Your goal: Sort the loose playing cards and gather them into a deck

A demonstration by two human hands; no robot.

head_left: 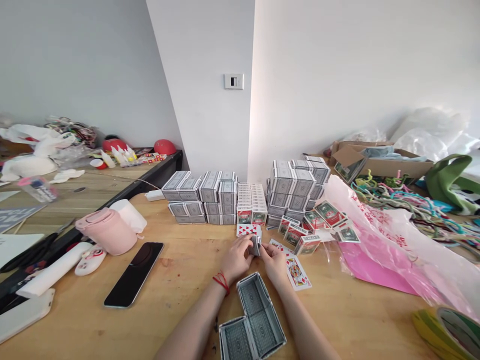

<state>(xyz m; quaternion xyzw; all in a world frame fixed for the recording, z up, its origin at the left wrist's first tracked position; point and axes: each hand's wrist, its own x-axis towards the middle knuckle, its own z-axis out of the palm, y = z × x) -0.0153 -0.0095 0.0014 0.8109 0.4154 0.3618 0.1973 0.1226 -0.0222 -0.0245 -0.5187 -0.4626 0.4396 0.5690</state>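
Note:
Between my two hands, at the middle of the wooden table, is a playing card (255,246) with its patterned grey back showing; it looks bent or folded. My left hand (238,255) has its fingers curled round the card's left side. At the card's right edge, my right hand (274,259) pinches it. Face-up red-suit cards (248,230) lie just beyond my fingers, and a face card (297,272) lies right of my right hand. Between my forearms sits an L-shaped open tray made of grey-backed cards (258,312).
Stacked card blocks (219,195) and a taller stack (292,185) stand against the wall, with small card boxes (300,235) nearby. A phone (134,274) and a pink cup (107,230) are at left. Right are pink plastic (390,265), pipe cleaners (412,205) and yellow tape (431,325).

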